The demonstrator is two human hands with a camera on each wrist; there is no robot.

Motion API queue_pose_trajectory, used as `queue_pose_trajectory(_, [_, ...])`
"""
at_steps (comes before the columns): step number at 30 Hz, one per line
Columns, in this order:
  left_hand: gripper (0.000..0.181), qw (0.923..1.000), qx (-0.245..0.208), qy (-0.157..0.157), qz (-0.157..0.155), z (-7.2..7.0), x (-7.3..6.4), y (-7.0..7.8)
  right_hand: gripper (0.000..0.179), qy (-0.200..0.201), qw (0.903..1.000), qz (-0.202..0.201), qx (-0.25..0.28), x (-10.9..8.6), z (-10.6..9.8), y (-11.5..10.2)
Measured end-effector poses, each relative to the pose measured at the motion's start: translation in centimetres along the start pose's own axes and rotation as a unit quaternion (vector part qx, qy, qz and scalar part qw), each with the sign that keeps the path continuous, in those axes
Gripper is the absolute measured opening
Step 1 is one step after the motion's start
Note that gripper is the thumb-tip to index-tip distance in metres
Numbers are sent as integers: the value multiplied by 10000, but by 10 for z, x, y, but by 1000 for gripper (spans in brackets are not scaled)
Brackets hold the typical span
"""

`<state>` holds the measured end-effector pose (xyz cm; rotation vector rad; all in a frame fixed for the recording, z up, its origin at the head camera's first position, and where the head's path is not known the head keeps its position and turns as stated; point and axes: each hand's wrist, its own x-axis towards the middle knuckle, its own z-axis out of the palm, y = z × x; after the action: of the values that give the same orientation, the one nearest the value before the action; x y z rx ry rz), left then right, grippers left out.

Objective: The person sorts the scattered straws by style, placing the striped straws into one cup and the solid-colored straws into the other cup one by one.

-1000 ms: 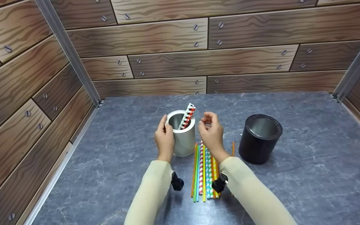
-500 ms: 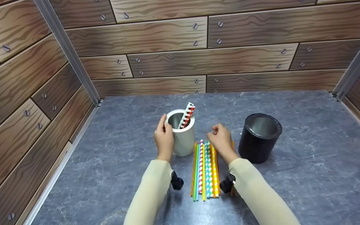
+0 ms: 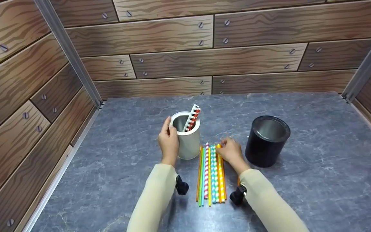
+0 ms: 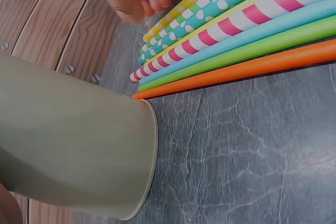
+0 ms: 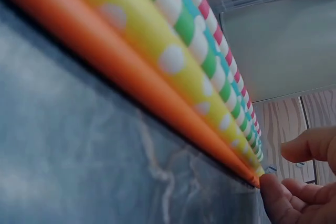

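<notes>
My left hand (image 3: 168, 141) holds a pale grey cylindrical can (image 3: 189, 146) at its left side, thumb near the rim. Inside the can lean a few paper straws (image 3: 192, 117), white with black and red markings. To the can's right lies a row of colourful straws (image 3: 211, 174), striped, dotted and plain. My right hand (image 3: 232, 151) is at the far ends of the row's right side. In the right wrist view the thumb (image 5: 307, 145) and fingers stand apart, a fingertip right at the end of the yellow dotted straw (image 5: 173, 59) and the orange straw (image 5: 121, 61).
A black cylindrical can (image 3: 267, 148) stands upright to the right of my right hand. One orange straw (image 3: 238, 181) lies apart from the row, mostly hidden under my right forearm. Wood-pattern walls (image 3: 172, 42) enclose the grey marbled table (image 3: 124, 141).
My right hand has come from beside the grey can's rim, rightward and down to the far ends of the straws. My left hand and the grey can stay put.
</notes>
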<state>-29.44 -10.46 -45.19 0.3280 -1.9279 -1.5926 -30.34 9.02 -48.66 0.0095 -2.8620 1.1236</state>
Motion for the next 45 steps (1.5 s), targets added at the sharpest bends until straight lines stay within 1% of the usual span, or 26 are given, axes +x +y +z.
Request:
queue_pose_trajectory(3, [39, 10000, -50, 1, 14, 0, 0, 0, 30, -147, 9998, 98, 36, -2, 2, 3])
queue_pose_trajectory(7, [39, 9999, -96, 1, 40, 0, 0, 0, 36, -407, 9989, 209, 115, -2, 3, 6])
queue_pose_trajectory(10, [38, 9999, -92, 30, 76, 0, 0, 0, 37, -493, 9987, 119, 82, -1, 2, 7])
queue_pose_trajectory(15, [38, 9999, -102, 42, 86, 1, 0, -1, 21, -489, 9988, 31, 43, 2, 1, 7])
queue_pose_trajectory(17, [38, 9999, -125, 7, 61, 1, 0, -2, 15, -488, 9988, 89, 22, 3, 0, 7])
queue_pose_trajectory(20, [38, 9999, -159, -32, 20, 1, 0, -2, 10, -526, 9984, 90, -164, 4, 0, 6])
queue_pose_trajectory(26, [38, 9998, -209, -10, -11, 1, 0, -2, 20, -625, 9948, -68, -797, 5, 0, 1])
queue_pose_trajectory(31, [39, 9998, -184, -31, -4, 1, 1, 0, 19, -664, 9918, -186, -1074, 5, 1, -4])
queue_pose_trajectory(40, [38, 9999, -1, -77, 99, -1, 0, 0, 17, -873, 9813, -234, -1697, 8, 6, -11])
queue_pose_trajectory(42, [38, 9999, 5, -91, 107, -1, 0, 0, 19, -883, 9801, -268, -1760, 8, 6, -11])
queue_pose_trajectory(45, [38, 9999, -31, -76, 72, -1, 0, 0, 19, -851, 9829, -223, -1615, 8, 4, -10])
